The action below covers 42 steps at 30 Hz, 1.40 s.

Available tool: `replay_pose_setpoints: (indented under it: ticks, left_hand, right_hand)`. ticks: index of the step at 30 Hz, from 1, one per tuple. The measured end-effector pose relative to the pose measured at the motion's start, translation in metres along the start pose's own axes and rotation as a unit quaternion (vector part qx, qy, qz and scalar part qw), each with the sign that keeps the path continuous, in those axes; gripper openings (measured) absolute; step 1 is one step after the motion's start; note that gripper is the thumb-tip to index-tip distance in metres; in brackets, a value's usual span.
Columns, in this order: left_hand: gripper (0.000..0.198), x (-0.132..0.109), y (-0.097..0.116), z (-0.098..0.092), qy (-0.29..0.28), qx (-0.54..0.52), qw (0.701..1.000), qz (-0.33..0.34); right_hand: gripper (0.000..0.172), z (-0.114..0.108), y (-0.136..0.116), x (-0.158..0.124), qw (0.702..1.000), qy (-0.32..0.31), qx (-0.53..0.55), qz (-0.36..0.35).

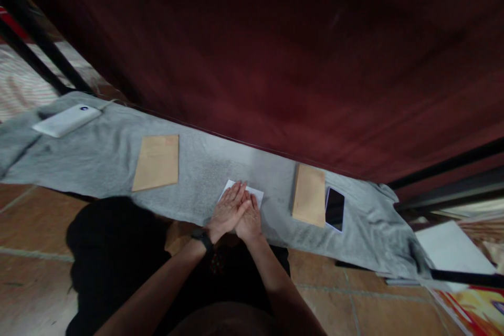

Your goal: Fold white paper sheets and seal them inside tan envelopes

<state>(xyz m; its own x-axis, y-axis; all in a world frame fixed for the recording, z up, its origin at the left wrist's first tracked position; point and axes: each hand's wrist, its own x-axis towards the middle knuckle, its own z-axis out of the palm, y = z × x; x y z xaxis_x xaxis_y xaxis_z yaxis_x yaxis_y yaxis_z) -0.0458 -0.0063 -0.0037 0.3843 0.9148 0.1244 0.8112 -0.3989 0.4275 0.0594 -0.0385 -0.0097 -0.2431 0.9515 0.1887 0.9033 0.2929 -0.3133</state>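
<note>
Both my hands lie flat on a small white sheet of paper (256, 195) at the front middle of the grey cloth. My left hand (230, 207), with a dark watch (203, 239) on its wrist, partly overlaps my right hand (250, 219). The fingers of both point forward, stretched out. Most of the sheet is hidden under them; its white edges show at the sides and top. To the left lies a brown envelope (157, 163). A stack of brown envelopes (309, 194) is on the right.
A phone (335, 210) with a dark screen lies beside the stack. At the far left rests a white device (67, 121) with a cable. The grey cloth (212, 163) covers a narrow bench. Behind it hangs a dark red curtain (255, 63), with black metal bars at both ends.
</note>
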Motion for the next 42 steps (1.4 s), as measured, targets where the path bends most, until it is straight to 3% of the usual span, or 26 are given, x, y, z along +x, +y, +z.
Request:
replay_pose_setpoints:
  ticks: [9,24,29,33,36,42]
  left_hand:
    - [0.065,-0.003,-0.021,-0.005,0.015,0.116,0.993,0.015]
    - [0.063,-0.006,-0.006,-0.012,0.011,0.152,0.988,-0.005]
    - [0.063,-0.005,-0.004,-0.014,0.008,0.155,0.988,-0.003]
    - [0.06,-0.005,-0.006,-0.015,-0.017,0.168,0.986,0.002]
    - [0.06,-0.005,-0.009,-0.016,-0.034,0.171,0.985,0.004]
    - [0.06,-0.007,-0.013,-0.015,-0.008,0.142,0.99,0.011]
  right_hand:
    - [0.052,-0.005,0.017,-0.007,0.997,0.018,-0.043,0.063]
    - [0.055,-0.027,0.059,-0.034,0.991,0.025,-0.093,0.088]
    - [0.053,-0.031,0.044,-0.026,0.99,0.064,-0.065,0.109]
    - [0.054,-0.022,0.016,-0.013,0.998,0.031,-0.001,0.05]
    - [0.054,-0.014,0.003,-0.01,0.999,0.011,0.013,0.042]
    - [0.053,-0.011,0.008,-0.016,0.997,0.022,-0.032,0.061]
